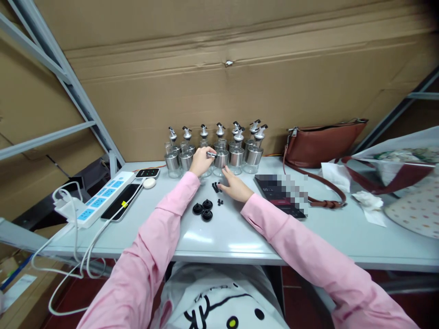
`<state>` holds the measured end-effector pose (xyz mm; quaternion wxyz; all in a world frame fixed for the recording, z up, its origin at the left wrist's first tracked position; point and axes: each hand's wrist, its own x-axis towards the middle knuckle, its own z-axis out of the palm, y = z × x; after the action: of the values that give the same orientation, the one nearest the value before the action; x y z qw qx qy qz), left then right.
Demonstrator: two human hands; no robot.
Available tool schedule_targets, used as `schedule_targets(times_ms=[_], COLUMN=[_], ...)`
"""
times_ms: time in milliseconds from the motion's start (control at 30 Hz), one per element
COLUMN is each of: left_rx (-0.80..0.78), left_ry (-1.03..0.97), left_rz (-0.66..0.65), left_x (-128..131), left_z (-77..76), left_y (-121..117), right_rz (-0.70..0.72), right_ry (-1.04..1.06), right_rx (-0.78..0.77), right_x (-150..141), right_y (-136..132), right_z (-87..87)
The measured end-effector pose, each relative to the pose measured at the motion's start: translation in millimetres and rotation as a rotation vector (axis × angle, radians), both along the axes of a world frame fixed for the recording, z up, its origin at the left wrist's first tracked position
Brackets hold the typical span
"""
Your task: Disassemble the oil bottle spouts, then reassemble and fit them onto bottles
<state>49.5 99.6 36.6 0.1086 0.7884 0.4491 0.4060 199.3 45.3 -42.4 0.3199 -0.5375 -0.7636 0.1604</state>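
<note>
My left hand (201, 160) pinches a small silver-and-black pourer spout (211, 155) in front of the bottles. Fingers stretched out, my right hand (237, 186) rests low over the table beside some thin black strips (215, 187); its fingertips may touch one of them. Tiny black plugs (220, 202) lie just nearer to me. Three round black stoppers (206, 214) sit grouped to the left of those. Behind my hands stand several glass bottles with steel sleeves (236, 156). Many bottles carry silver pourer tops (260, 131), while some front-left ones have bare necks. My left hand partly hides one bottle.
At left lie a white power strip (106, 196) with cables, a dark phone (121, 203) and a small black device (147, 173). On the right are a tablet with a blurred screen (279, 194), a brown handbag (322, 144) and crumpled tissue (367, 200). Cardboard (219, 96) backs the table.
</note>
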Motion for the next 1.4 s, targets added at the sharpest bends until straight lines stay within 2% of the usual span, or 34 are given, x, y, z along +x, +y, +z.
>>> schedule_targets(times_ms=[100,167,233,333,433,600,800,900,1067,1300,1400], left_rx=[-0.055,-0.084,-0.101,-0.112,-0.069,0.145,0.374,0.449,0.459,0.477,0.516], left_ry=[-0.044,-0.028,0.022,0.092,0.130,0.234,0.420,0.427,0.413,0.378,0.374], left_rz=[-0.051,-0.071,-0.072,-0.111,-0.199,-0.136,-0.108,-0.128,-0.146,-0.181,-0.171], left_x=[2.4,3.3,2.7,-1.8,-9.5,-20.7,-24.8,-24.9,-24.2,-19.5,-20.0], left_z=[5.5,10.1,10.7,0.5,-17.1,-33.3,-33.9,-34.5,-34.8,-33.0,-31.5], left_y=[-6.6,-15.5,-27.3,-48.9,-69.9,-86.6,-84.0,-84.0,-84.3,-86.4,-87.6], right_rz=[0.003,-0.014,0.004,0.097,0.094,0.062,0.019,0.042,0.059,0.106,0.070], right_ry=[0.041,0.092,0.142,0.116,0.053,-0.040,-0.170,-0.268,-0.384,-0.331,-0.277], right_rx=[0.038,0.150,0.326,0.532,0.610,0.649,0.557,0.606,0.677,0.722,0.701], right_x=[0.5,-0.5,-1.8,-3.2,-3.7,-5.1,-11.2,-12.9,-11.1,-10.4,-6.1], right_y=[-2.1,-8.9,-18.8,-33.9,-42.3,-44.4,-50.1,-52.7,-52.8,-49.5,-48.9], right_z=[2.3,10.8,23.8,42.6,50.5,48.1,48.5,50.1,52.2,50.8,54.1])
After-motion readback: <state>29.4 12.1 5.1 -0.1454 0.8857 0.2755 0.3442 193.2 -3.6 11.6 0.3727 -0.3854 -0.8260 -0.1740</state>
